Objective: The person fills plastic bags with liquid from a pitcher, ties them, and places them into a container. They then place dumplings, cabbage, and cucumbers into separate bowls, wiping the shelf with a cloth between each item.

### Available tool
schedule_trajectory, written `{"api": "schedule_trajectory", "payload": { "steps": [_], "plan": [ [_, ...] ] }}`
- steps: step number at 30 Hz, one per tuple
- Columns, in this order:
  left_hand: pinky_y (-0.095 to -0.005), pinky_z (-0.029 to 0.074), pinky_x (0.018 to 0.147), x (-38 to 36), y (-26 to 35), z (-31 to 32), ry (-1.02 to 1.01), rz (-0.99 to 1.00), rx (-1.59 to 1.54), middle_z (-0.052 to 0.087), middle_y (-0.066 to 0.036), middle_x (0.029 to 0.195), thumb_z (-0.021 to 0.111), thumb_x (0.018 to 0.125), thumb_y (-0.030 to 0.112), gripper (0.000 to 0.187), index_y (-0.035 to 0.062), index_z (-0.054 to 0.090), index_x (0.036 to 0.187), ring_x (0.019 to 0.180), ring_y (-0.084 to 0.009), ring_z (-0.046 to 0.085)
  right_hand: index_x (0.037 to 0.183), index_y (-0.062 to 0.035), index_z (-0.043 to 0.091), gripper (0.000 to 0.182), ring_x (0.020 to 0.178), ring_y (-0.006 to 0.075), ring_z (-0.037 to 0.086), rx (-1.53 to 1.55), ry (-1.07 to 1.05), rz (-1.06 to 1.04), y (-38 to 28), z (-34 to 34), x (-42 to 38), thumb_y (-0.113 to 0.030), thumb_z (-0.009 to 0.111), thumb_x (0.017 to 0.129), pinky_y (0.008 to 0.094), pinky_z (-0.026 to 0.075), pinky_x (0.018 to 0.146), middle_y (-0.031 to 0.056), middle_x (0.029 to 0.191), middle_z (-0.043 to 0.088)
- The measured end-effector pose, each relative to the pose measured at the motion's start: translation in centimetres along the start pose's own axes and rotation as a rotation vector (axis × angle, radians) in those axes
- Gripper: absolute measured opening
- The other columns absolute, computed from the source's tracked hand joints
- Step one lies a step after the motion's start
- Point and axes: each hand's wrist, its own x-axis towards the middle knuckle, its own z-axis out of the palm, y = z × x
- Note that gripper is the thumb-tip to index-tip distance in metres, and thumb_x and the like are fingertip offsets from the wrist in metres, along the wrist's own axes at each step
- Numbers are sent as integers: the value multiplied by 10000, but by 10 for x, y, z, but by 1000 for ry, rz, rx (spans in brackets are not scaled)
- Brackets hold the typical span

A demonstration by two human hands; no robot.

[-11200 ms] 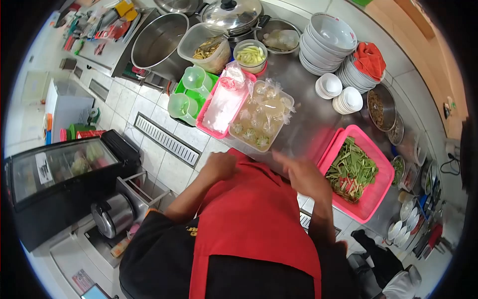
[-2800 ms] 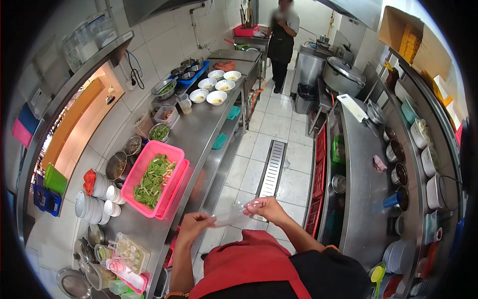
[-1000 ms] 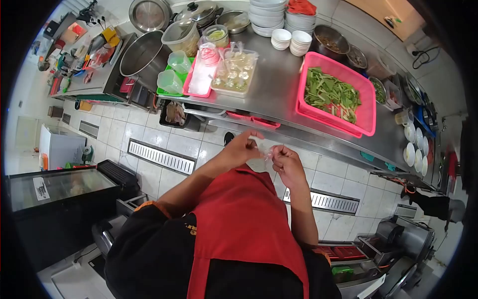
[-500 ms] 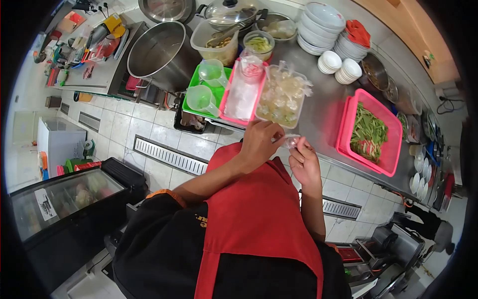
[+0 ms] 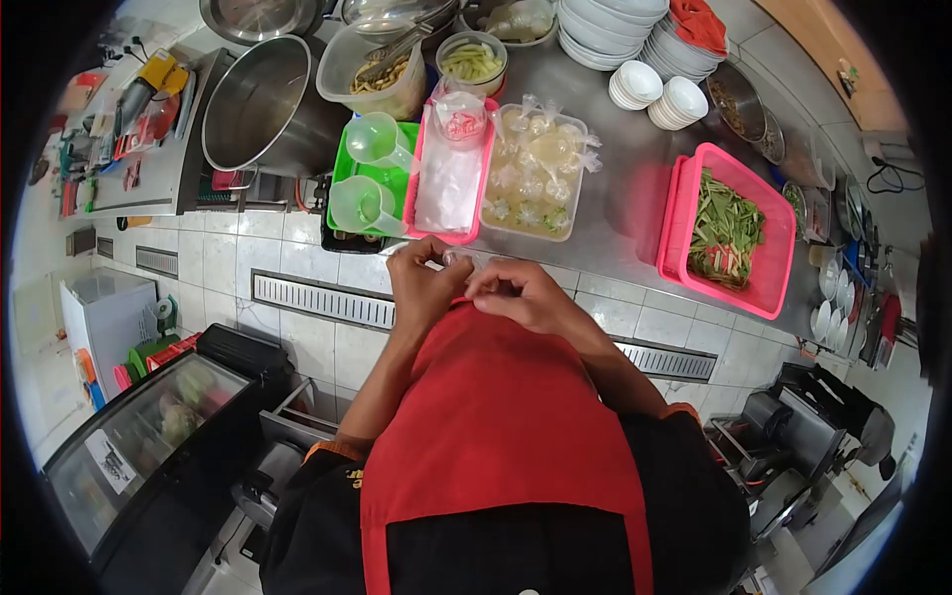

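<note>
My left hand (image 5: 424,282) and my right hand (image 5: 524,294) are close together at the counter's front edge, fingers bent and pinched. Between them shows a bit of a clear plastic bag (image 5: 451,258), mostly hidden by the fingers. Just beyond is a pink tray (image 5: 421,188) with white plastic sheets or bags and a clear bag with red print. To its right, a clear tub (image 5: 569,188) holds several knotted bags of pale liquid. On its left, a green tray (image 5: 409,174) carries two translucent measuring jugs (image 5: 373,139).
A big steel pot (image 5: 260,109) stands at the left, near a tub with tongs (image 5: 372,84). A pink basket (image 5: 729,223) of cut greens sits at right. Stacked white bowls (image 5: 607,30) line the back. A glass-topped chest (image 5: 149,436) is at lower left; a person (image 5: 873,426) is far right.
Both hands have moved left along the counter edge and now sit in front of the pink tray. The view has shifted. The clear plastic between the fingers shows less than before.
</note>
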Motion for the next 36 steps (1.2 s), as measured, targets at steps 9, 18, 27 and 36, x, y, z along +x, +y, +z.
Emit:
{"api": "schedule_trajectory", "payload": {
  "steps": [9, 18, 27, 36],
  "plan": [
    [-329, 436, 444, 22, 26, -35, 45, 425, 200, 591, -65, 588, 765, 645, 88, 253, 60, 519, 597, 488, -220, 580, 738, -80, 684, 146, 679, 213, 545, -784, 894, -681, 0, 48, 60, 51, 664, 677, 323, 441, 571, 54, 807, 549],
    [-255, 398, 445, 119, 12, -178, -409, 638, 142, 607, -64, 735, 698, 650, 0, 106, 40, 603, 675, 491, -111, 530, 863, -20, 705, 90, 707, 178, 519, -647, 518, -412, -2, 101, 131, -31, 675, 779, 319, 428, 616, 63, 792, 531],
    [-214, 515, 539, 221, -10, -267, -548, 136, -241, 646, -128, 1025, 514, 783, -112, 265, -64, 691, 974, 579, -114, 624, 1014, -7, 647, 393, 713, 125, 509, -888, 911, -111, 67, 40, 255, -383, 575, 928, 279, 432, 662, 65, 758, 563],
    [-272, 550, 833, 241, -4, -265, -560, 326, -87, 594, -142, 1203, 590, 848, -27, 272, -74, 636, 1112, 961, -198, 643, 947, -6, 594, 114, 724, 71, 486, -544, 745, -200, -1, 63, 197, -119, 585, 932, 234, 407, 659, -15, 758, 550]
  ]
}}
